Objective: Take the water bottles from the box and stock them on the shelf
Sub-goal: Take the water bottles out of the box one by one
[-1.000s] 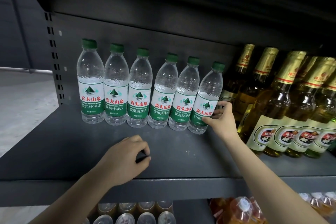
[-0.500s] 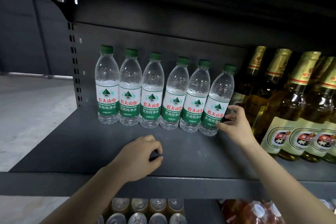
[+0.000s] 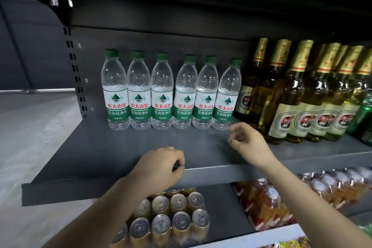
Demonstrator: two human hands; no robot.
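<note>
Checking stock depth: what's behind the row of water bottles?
Only the dark shelf back panel shows behind the six water bottles. A second row isn't visible; low down, the bottles hide it.

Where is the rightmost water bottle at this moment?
In the head view, the rightmost water bottle stands upright at the back of the shelf, right of centre, between a fellow water bottle and the amber glass bottles.

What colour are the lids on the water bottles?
Green. All six water bottles have green caps, seen best in the head view.
</note>
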